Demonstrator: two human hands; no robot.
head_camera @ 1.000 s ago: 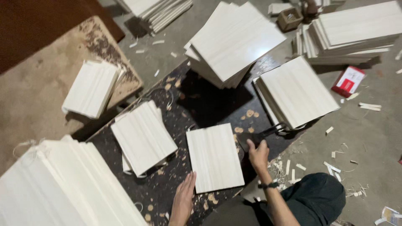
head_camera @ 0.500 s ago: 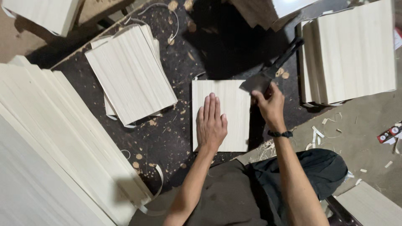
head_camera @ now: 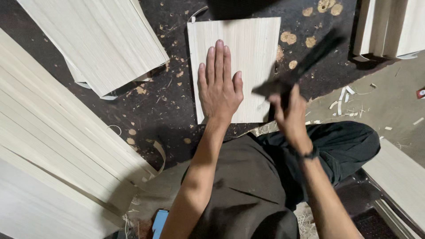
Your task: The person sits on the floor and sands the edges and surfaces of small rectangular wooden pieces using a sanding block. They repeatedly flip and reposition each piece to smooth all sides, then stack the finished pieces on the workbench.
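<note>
A pale, square stack of thin wood sheets [head_camera: 252, 48] lies on a dark, chip-strewn work surface [head_camera: 155, 102] right in front of me. My left hand [head_camera: 219, 86] lies flat on the sheets, palm down, fingers together and pointing away from me. Over the stack's right edge, my right hand [head_camera: 287, 113] grips the handle of a dark, long-bladed cutting tool [head_camera: 303, 66]; the tool is motion-blurred. A dark band circles my right wrist.
Another stack of pale sheets [head_camera: 97, 40] lies at the upper left. A tall pile of long sheets [head_camera: 48, 146] fills the left side. More stacks stand at the top right [head_camera: 394, 26] and lower right [head_camera: 398, 177]. Shavings litter the grey floor.
The view has closed in on the stack. My right hand with the tool has lifted and swung at the stack's right edge. My left hand stays flat on the sheets.
</note>
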